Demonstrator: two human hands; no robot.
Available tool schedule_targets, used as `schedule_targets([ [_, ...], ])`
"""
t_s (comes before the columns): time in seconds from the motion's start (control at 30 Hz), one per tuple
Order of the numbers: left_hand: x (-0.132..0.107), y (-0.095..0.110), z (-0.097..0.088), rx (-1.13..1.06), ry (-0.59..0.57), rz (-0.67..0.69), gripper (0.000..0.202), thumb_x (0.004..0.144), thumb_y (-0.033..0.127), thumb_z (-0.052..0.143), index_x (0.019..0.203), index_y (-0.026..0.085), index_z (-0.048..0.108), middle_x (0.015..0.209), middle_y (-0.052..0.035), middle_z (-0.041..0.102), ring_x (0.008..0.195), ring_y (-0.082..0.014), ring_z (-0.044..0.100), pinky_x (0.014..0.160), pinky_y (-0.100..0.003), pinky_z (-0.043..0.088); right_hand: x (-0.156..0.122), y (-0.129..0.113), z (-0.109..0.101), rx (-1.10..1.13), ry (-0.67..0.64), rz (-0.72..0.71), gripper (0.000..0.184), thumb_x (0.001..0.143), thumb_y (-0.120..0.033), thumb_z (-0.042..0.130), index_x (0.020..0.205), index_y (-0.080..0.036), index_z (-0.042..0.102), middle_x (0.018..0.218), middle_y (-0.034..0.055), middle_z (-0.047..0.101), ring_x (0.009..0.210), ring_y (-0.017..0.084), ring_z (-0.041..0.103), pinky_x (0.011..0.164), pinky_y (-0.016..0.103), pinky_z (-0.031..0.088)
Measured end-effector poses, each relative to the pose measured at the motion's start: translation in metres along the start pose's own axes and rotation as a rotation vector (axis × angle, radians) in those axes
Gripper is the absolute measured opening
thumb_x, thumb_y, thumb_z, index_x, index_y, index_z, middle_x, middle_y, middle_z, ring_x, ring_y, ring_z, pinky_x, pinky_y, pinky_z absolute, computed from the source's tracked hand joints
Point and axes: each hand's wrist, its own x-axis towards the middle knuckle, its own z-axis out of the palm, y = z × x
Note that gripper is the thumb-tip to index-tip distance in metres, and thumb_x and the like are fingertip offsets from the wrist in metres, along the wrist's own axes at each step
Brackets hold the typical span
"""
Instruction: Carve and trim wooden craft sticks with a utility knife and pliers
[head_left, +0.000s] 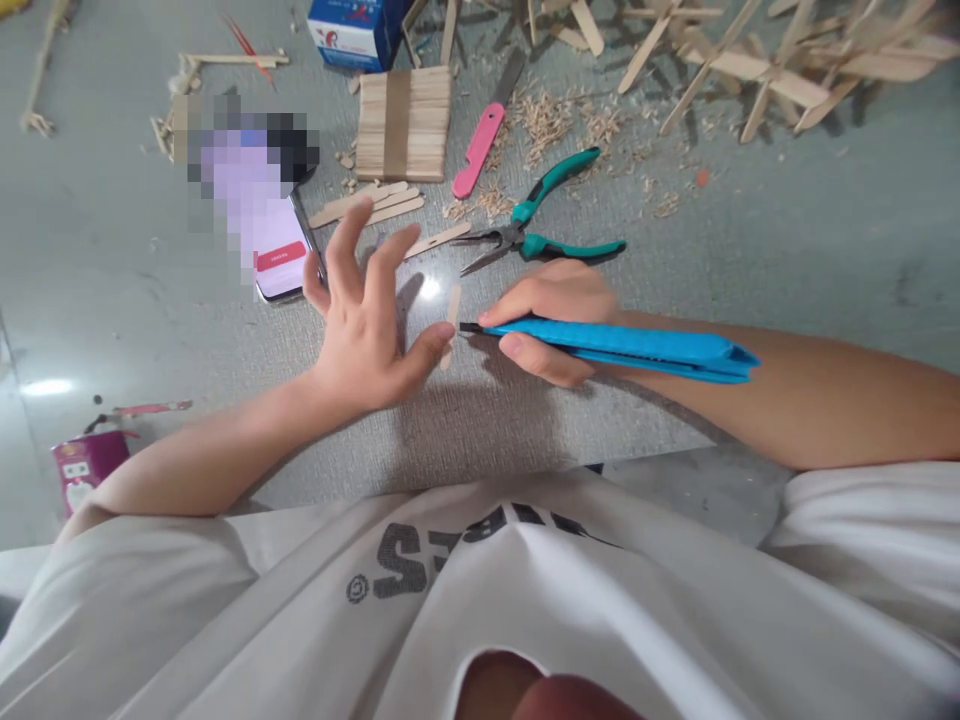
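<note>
My left hand [367, 310] is spread over the table, fingers apart. Its thumb tip rests on a short piece of craft stick [454, 302] lying flat on the tabletop. Wrapped in my right hand [562, 305] is a blue utility knife [637, 343], its dark tip pointing left. That tip is close beside the stick piece, just right of my left thumb; whether it touches cannot be made out. Beyond my fingers lies a craft stick with a small slot [437, 240]. Pliers with green handles [514, 237] lie with their jaws parted past my right hand.
A bundle of craft sticks [424, 125], loose sticks [382, 203] and a pink folding knife [480, 150] lie farther back. Wood shavings [551, 125] are scattered near a stick structure [772, 70]. At left is a phone [281, 265]; a blue box [352, 35] stands behind.
</note>
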Motion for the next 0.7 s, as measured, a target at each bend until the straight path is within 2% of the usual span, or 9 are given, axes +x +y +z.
schedule_targets([
  [0.07, -0.006, 0.006, -0.001, -0.005, 0.034, -0.086, 0.095, 0.104, 0.077, 0.064, 0.178, 0.026, 0.034, 0.195, -0.0232, 0.015, 0.184, -0.0533, 0.006, 0.141, -0.083, 0.013, -0.001, 0.0, 0.0, -0.003, -0.003, 0.027, 0.018, 0.109, -0.041, 0.058, 0.114, -0.034, 0.074, 0.07, -0.0069, 0.075, 0.053, 0.016, 0.07, 0.055, 0.032, 0.056],
  [0.17, -0.009, 0.009, 0.0, -0.019, 0.03, -0.129, 0.099, 0.1, 0.065, 0.075, 0.18, 0.028, 0.029, 0.196, -0.0243, 0.011, 0.184, -0.0546, 0.002, 0.14, -0.088, 0.012, -0.004, 0.0, 0.0, -0.011, -0.022, 0.041, 0.02, 0.108, -0.041, 0.058, 0.116, -0.033, 0.075, 0.073, -0.0037, 0.079, 0.055, 0.019, 0.073, 0.055, 0.036, 0.058],
  [0.27, -0.009, 0.007, 0.004, -0.007, 0.032, -0.148, 0.101, 0.097, 0.058, 0.08, 0.18, 0.029, 0.031, 0.195, -0.0246, 0.014, 0.184, -0.0555, 0.008, 0.14, -0.087, 0.014, -0.004, 0.002, 0.0, 0.027, 0.017, -0.009, 0.021, 0.108, -0.039, 0.058, 0.119, -0.031, 0.075, 0.076, -0.0038, 0.081, 0.057, 0.018, 0.075, 0.054, 0.034, 0.059],
  [0.37, -0.009, 0.003, 0.009, 0.006, 0.089, -0.123, 0.102, 0.094, 0.056, 0.083, 0.179, 0.03, 0.033, 0.193, -0.0246, 0.019, 0.182, -0.0554, 0.014, 0.14, -0.087, 0.015, -0.002, 0.002, 0.001, 0.05, 0.038, -0.03, 0.022, 0.109, -0.037, 0.058, 0.12, -0.03, 0.075, 0.078, -0.0041, 0.082, 0.057, 0.017, 0.074, 0.053, 0.032, 0.059],
  [0.47, -0.009, -0.001, 0.014, 0.005, 0.153, -0.094, 0.1, 0.092, 0.052, 0.084, 0.176, 0.029, 0.035, 0.19, -0.0259, 0.023, 0.181, -0.0558, 0.017, 0.138, -0.088, 0.014, 0.001, 0.001, 0.0, 0.058, 0.043, -0.027, 0.019, 0.108, -0.035, 0.061, 0.118, -0.03, 0.076, 0.079, -0.0026, 0.082, 0.057, 0.017, 0.075, 0.053, 0.032, 0.059],
  [0.7, -0.011, 0.003, 0.022, -0.012, 0.167, -0.132, 0.094, 0.092, 0.05, 0.08, 0.173, 0.025, 0.04, 0.187, -0.0308, 0.028, 0.179, -0.0563, 0.022, 0.138, -0.087, 0.007, 0.004, -0.001, -0.002, 0.077, 0.054, 0.007, 0.018, 0.11, -0.036, 0.061, 0.117, -0.028, 0.076, 0.08, -0.0017, 0.084, 0.054, 0.018, 0.073, 0.05, 0.032, 0.057],
])
